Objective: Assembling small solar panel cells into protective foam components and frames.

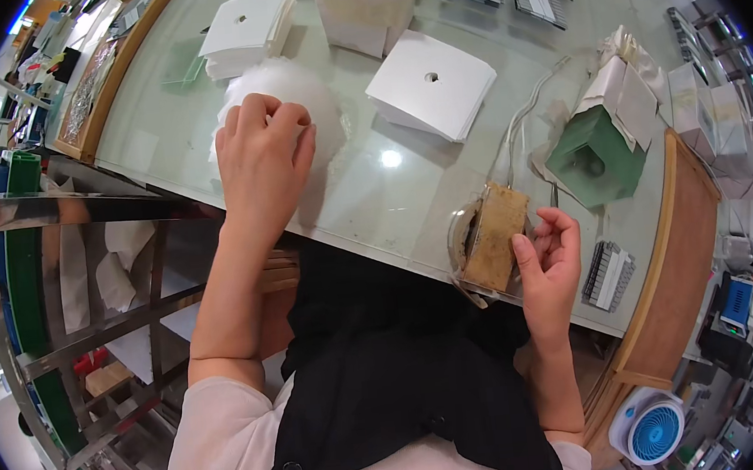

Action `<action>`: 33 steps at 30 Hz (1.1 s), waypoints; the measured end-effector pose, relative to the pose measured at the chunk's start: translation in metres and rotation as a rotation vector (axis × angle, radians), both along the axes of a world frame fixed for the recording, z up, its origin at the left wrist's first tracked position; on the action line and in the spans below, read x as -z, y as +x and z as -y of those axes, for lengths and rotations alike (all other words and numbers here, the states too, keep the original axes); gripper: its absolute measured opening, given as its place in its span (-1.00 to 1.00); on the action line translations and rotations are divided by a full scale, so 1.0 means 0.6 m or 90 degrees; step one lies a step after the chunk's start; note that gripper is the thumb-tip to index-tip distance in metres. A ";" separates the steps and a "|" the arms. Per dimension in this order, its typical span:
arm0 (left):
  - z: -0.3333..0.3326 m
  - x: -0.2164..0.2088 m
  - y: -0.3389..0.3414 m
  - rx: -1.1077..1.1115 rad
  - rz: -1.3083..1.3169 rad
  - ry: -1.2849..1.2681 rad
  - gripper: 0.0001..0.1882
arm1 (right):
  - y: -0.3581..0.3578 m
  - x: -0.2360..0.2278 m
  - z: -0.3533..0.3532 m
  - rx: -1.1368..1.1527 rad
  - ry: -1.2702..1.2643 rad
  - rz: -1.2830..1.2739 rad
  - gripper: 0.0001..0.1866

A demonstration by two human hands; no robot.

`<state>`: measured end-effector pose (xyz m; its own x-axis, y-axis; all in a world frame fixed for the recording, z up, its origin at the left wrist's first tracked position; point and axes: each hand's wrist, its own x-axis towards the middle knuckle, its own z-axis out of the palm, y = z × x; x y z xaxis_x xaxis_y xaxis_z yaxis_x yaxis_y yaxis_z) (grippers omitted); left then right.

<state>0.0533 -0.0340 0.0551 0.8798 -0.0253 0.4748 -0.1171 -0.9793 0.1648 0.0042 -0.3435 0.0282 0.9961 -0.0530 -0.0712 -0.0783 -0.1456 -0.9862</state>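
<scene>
Over the white cotton-like fluff [289, 78], the left hand [260, 169] curls, its hold hidden; a light pinch should suit. Beside the tan block [496, 237], the right hand [550, 264] hangs loosely parted.

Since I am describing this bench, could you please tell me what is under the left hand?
White cotton-like fluff shows beyond and beside the left hand; what lies directly beneath its palm is covered and cannot be seen.

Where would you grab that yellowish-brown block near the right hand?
Probably by the long sides of the yellowish-brown block, near the middle, since that way it is narrowest. Come from above and the right, beside the right hand: a round rim crowds its left, and white cables lie beyond its far end.
</scene>
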 end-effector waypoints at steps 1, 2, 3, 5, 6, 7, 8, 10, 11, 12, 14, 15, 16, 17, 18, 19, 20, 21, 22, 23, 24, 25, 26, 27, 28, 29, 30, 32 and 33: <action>-0.003 0.000 0.001 -0.002 -0.009 -0.005 -0.85 | 0.000 -0.003 -0.003 0.002 -0.001 -0.003 -0.61; -0.005 0.001 0.001 -0.001 -0.012 -0.005 -0.85 | 0.001 -0.010 -0.007 0.010 -0.124 0.026 -0.61; -0.008 0.002 0.002 0.014 0.007 -0.059 -0.88 | 0.003 -0.014 -0.010 0.018 -0.247 0.055 -0.62; -0.013 0.000 0.005 0.030 0.022 -0.114 -0.92 | 0.004 -0.012 -0.012 0.029 -0.281 0.081 -0.61; -0.014 -0.004 0.006 0.022 0.070 -0.188 -0.92 | 0.003 -0.009 -0.011 0.038 -0.312 0.109 -0.61; -0.015 -0.008 0.006 0.013 0.119 -0.262 -0.93 | 0.002 -0.007 -0.011 0.039 -0.313 0.105 -0.61; -0.017 -0.010 0.002 -0.028 0.195 -0.223 -0.93 | 0.001 -0.006 -0.010 0.047 -0.318 0.107 -0.60; -0.025 -0.007 -0.002 -0.006 0.352 -0.344 -0.92 | 0.000 -0.005 -0.009 0.056 -0.323 0.107 -0.60; -0.021 -0.011 -0.002 0.017 0.432 -0.437 -0.91 | -0.001 -0.004 -0.008 0.078 -0.326 0.155 -0.62; -0.016 -0.021 -0.008 0.017 0.430 -0.442 -0.91 | -0.002 -0.010 -0.007 0.098 -0.334 0.204 -0.64; 0.012 -0.047 -0.028 0.119 0.392 -0.692 -0.90 | -0.016 -0.024 0.001 0.107 -0.303 0.274 -0.66; 0.041 -0.064 -0.039 0.124 0.391 -0.695 -0.90 | -0.027 -0.033 0.005 0.116 -0.272 0.345 -0.68; 0.087 -0.081 -0.052 0.173 0.292 -0.804 -0.91 | -0.040 -0.039 0.009 0.047 -0.201 0.352 -0.67; 0.123 -0.094 -0.069 0.218 0.191 -0.902 -0.90 | -0.044 -0.058 -0.003 -0.057 -0.032 0.265 -0.64; 0.149 -0.093 -0.086 0.273 0.122 -0.944 -0.86 | -0.047 -0.077 -0.023 -0.163 0.138 0.176 -0.60; 0.165 -0.082 -0.097 0.333 0.048 -0.986 -0.81 | -0.051 -0.086 -0.036 -0.158 0.134 0.178 -0.60; 0.166 -0.067 -0.105 0.390 -0.018 -0.913 -0.77 | -0.054 -0.093 -0.047 -0.147 0.349 -0.003 -0.59; 0.166 -0.056 -0.109 0.442 -0.079 -0.835 -0.72 | -0.056 -0.097 -0.051 -0.134 0.562 -0.189 -0.58; 0.166 -0.049 -0.107 0.444 -0.079 -0.835 -0.72 | -0.055 -0.096 -0.044 -0.133 0.562 -0.188 -0.58; 0.167 -0.044 -0.101 0.516 -0.097 -0.729 -0.68 | -0.052 -0.093 -0.030 -0.133 0.520 -0.237 -0.60; 0.167 -0.037 -0.098 0.581 -0.117 -0.622 -0.65 | -0.049 -0.087 -0.016 -0.131 0.478 -0.289 -0.62; 0.169 -0.031 -0.102 0.581 -0.120 -0.621 -0.65 | -0.048 -0.079 -0.002 -0.130 0.480 -0.291 -0.62; 0.170 -0.026 -0.108 0.595 -0.205 -0.678 -0.69 | -0.046 -0.069 0.011 -0.143 0.461 -0.293 -0.66; 0.170 -0.023 -0.111 0.606 -0.288 -0.732 -0.72 | -0.041 -0.064 0.020 -0.159 0.442 -0.294 -0.70; 0.170 -0.019 -0.113 0.625 -0.281 -0.714 -0.72 | -0.040 -0.063 0.024 -0.168 0.446 -0.312 -0.75; 0.171 -0.013 -0.116 0.622 -0.280 -0.709 -0.72 | -0.040 -0.065 0.026 -0.172 0.449 -0.311 -0.75; 0.171 -0.004 -0.118 0.641 -0.254 -0.683 -0.74 | -0.036 -0.070 0.026 -0.203 0.413 -0.325 -0.75; 0.166 0.015 -0.113 0.684 -0.185 -0.611 -0.76 | -0.027 -0.078 0.030 -0.269 0.337 -0.350 -0.72; 0.164 0.018 -0.113 0.679 -0.185 -0.610 -0.76 | -0.021 -0.083 0.035 -0.273 0.339 -0.351 -0.72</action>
<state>-0.0143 -0.1324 0.0442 0.7118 -0.4957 0.4977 -0.5515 0.0445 0.8330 -0.0086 -0.3645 0.0782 0.7389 0.4957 -0.4564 -0.6074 0.1966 -0.7697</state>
